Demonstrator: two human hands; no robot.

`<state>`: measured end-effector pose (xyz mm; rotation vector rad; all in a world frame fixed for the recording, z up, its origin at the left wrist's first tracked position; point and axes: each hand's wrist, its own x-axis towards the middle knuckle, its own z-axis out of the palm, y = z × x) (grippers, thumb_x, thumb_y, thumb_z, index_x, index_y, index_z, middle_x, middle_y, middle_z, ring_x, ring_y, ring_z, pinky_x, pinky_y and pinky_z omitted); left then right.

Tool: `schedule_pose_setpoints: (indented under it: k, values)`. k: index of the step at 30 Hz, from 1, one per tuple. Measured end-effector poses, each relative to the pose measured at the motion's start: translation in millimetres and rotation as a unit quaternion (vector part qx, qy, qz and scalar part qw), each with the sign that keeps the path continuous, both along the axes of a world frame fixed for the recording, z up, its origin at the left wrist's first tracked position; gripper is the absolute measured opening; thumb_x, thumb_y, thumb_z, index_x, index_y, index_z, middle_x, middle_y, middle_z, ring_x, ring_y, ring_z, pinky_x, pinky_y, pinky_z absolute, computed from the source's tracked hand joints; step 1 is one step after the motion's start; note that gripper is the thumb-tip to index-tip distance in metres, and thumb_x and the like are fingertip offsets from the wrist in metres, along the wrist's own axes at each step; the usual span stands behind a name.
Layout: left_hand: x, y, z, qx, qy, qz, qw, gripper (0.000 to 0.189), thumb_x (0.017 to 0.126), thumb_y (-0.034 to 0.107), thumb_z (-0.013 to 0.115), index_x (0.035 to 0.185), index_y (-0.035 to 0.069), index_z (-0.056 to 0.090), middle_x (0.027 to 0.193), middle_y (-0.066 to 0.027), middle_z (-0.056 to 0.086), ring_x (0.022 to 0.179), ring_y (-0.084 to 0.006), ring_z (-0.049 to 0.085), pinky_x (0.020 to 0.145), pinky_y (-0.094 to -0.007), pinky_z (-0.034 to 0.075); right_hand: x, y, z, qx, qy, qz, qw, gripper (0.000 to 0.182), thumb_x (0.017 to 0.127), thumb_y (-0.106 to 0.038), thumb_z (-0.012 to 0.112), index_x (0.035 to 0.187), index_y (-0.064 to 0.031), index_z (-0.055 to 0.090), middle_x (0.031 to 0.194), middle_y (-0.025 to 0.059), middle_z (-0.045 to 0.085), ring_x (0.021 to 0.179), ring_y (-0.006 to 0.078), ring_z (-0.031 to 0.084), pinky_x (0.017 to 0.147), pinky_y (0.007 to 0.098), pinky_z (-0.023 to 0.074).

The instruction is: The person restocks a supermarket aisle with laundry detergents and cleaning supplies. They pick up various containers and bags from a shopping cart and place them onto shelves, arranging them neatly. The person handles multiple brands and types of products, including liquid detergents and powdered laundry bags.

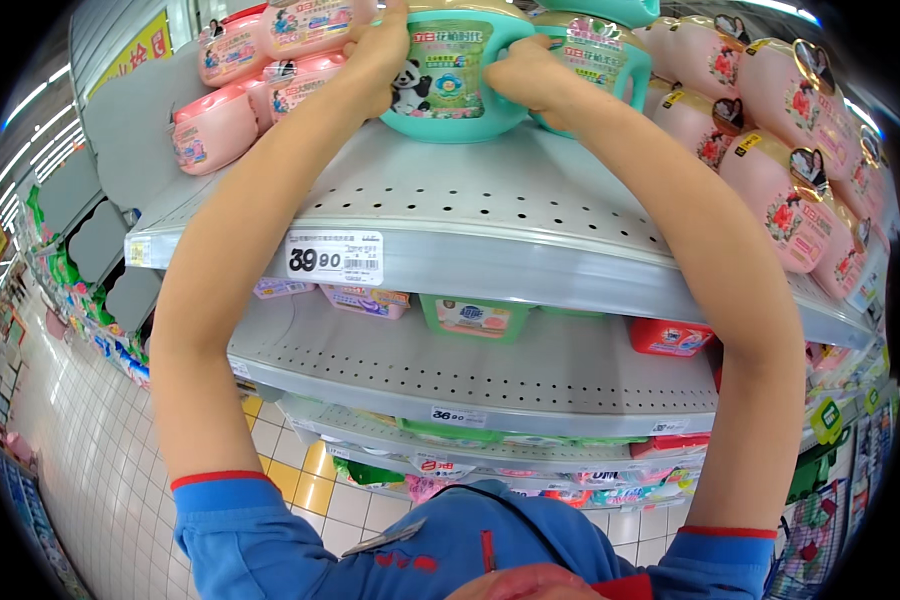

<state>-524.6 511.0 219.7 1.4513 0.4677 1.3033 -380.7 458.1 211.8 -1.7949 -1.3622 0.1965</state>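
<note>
A teal plastic jug (450, 124) with a panda on its printed label stands on the upper metal shelf (435, 176). My left hand (384, 56) is pressed to the jug's left side, its fingers partly hidden behind the jug. At the right side, my right hand (525, 73) has its fingers at the jug's handle. The top of the jug runs past the picture's upper edge. A second teal jug (596, 64) is close behind my right hand, and another teal piece sits above it.
Pink tubs (217, 131) are stacked at the left, and pink gold-topped bottles (776, 199) at the right. A price tag (335, 257) is on the shelf's front edge. Lower shelves hold a green box (476, 319) and a red box (669, 337). A tiled floor (109, 450) lies at left.
</note>
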Motion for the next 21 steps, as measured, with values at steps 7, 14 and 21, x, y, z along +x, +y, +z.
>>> schedule_pose_setpoints:
  k: [7, 14, 21]
  values:
    - [-2, 68, -10, 0.032, 0.059, 0.039, 0.997, 0.078, 0.091, 0.054, 0.037, 0.14, -0.002, 0.018, 0.137, -0.0204, 0.037, 0.123, -0.0288, 0.041, 0.099, -0.0438, 0.034, -5, -16, 5, -0.005, -0.075, -0.011, 0.997, 0.059, 0.079, -0.017, 0.057, 0.122, 0.0168, 0.035, 0.111, 0.028, 0.047, 0.092, 0.0344, 0.059, 0.071, 0.0407, 0.0498]
    - [-6, 93, -13, 0.036, 0.071, 0.087, 0.993, 0.093, 0.086, 0.064, 0.034, 0.144, -0.002, 0.005, 0.143, -0.0211, 0.03, 0.127, -0.0288, 0.037, 0.102, -0.0421, 0.031, 22, -74, 45, 0.054, -0.279, -0.173, 0.943, 0.043, 0.082, -0.01, 0.058, 0.121, 0.0053, 0.048, 0.112, 0.0224, 0.06, 0.103, 0.0343, 0.058, 0.088, 0.0373, 0.0473]
    - [4, 53, -11, -0.011, 0.064, 0.063, 0.996, 0.073, 0.092, 0.058, 0.025, 0.137, 0.001, 0.038, 0.136, -0.0158, 0.044, 0.123, -0.0253, 0.043, 0.1, -0.0389, 0.035, 87, -51, 28, 0.03, -0.331, -0.193, 0.923, 0.024, 0.07, -0.012, 0.056, 0.083, 0.005, 0.066, 0.084, 0.0235, 0.066, 0.075, 0.0322, 0.066, 0.068, 0.04, 0.0534]
